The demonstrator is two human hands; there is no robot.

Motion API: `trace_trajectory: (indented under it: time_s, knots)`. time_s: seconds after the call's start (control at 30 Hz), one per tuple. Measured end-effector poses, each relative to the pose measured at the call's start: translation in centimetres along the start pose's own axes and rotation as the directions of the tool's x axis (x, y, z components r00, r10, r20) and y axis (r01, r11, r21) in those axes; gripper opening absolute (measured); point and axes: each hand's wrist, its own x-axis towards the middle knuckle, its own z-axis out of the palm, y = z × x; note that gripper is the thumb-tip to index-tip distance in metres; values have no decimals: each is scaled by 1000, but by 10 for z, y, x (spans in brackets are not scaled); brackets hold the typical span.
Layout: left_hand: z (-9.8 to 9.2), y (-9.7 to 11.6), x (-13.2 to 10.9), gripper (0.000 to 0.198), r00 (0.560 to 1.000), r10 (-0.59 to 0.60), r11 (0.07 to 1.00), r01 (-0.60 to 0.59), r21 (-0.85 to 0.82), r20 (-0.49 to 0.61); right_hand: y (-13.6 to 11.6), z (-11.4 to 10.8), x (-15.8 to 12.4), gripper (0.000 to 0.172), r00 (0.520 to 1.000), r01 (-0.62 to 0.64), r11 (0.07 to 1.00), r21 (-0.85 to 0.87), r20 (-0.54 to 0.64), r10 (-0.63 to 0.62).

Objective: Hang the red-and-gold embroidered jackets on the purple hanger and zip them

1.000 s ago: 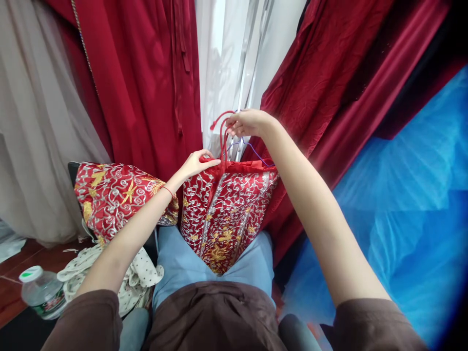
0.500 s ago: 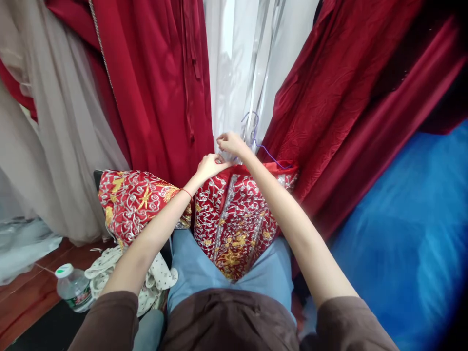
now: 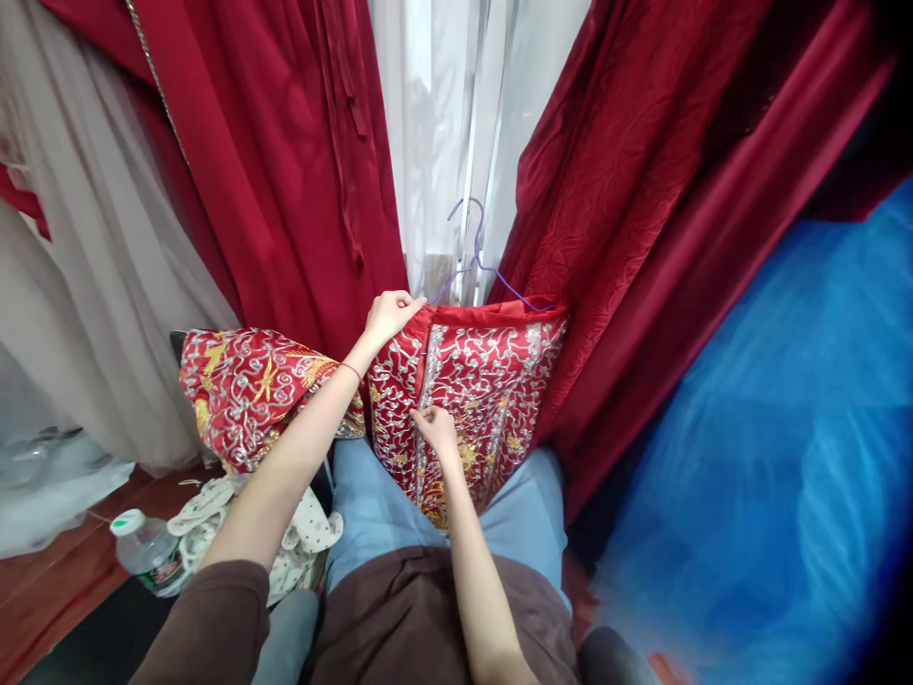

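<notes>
A red skirt (image 3: 485, 371) with silver and gold embroidery hangs from a purple wire hanger (image 3: 479, 249) and drapes down between my knees. My left hand (image 3: 391, 316) pinches its top edge at the left corner, beside the red waistband. In front of the skirt, my right hand (image 3: 437, 428) is closed in a pinch near the silver-trimmed seam on the left. Whatever lies between those fingertips is too small to make out. A narrow opening runs down from the waistband along that seam.
Another red embroidered cloth (image 3: 263, 390) lies bunched at my left. Below it are a dotted white cloth (image 3: 314, 521) and a plastic bottle (image 3: 146, 552). Dark red gowns (image 3: 306, 171) hang in front on both sides, with blue tulle (image 3: 756, 428) at the right.
My right hand has come down from above the waistband to the skirt's front, towards me. My left hand stays at the top edge. The hanger shows more fully.
</notes>
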Motion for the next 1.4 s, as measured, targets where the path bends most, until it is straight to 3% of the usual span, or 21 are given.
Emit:
trace_trajectory:
  time_s: [0.13,0.33,0.5,0.63,0.73,0.9,0.97,1.03,1.1,1.13,1.17,1.27,1.33,1.4]
  knots:
    - [3,2,-3,40,999,1,999,0,39,-33,0,24,-1,31,988,-148,980,-131,-56,142]
    - [1,7,-10,42,998,28,999,-26,42,-49,-8,26,-6,16,978,-199,934,-296,-122,170]
    - [-1,7,-13,44,998,46,999,-45,23,-41,-11,30,-8,16,977,-206,916,-345,-125,172]
    - [1,6,-13,42,998,36,999,-35,14,-48,-8,28,-7,12,970,-229,937,-265,-146,196]
    - [2,3,-12,42,998,33,999,-33,1,-45,-5,22,-7,23,966,-248,957,-148,-114,233]
    - [-4,-7,-9,40,997,69,997,-69,-39,-25,0,13,-7,34,949,-308,917,254,150,277]
    - [-7,-11,-15,35,992,90,994,-94,-47,-85,1,11,-7,30,947,-307,889,340,204,249]
    - [-8,-13,-31,32,963,107,993,-115,-15,-248,1,10,-6,25,949,-298,881,368,215,231]
    - [-5,-16,-61,28,900,116,993,-108,45,-420,1,11,-6,22,950,-293,870,397,222,219]
    - [-1,-19,-80,22,878,112,993,-88,73,-466,0,12,-6,21,951,-292,864,409,224,215]
    - [4,-23,-100,15,885,99,993,-61,98,-455,0,13,-6,21,951,-290,860,419,223,212]
    - [26,-39,-160,5,975,-3,980,48,195,-220,0,14,-6,19,956,-280,856,435,208,207]
    - [41,-53,-186,10,995,-93,966,100,237,-42,1,15,-5,19,959,-273,859,433,187,211]
    - [54,-65,-197,12,985,-146,947,112,301,91,2,16,-4,18,962,-267,865,424,165,216]
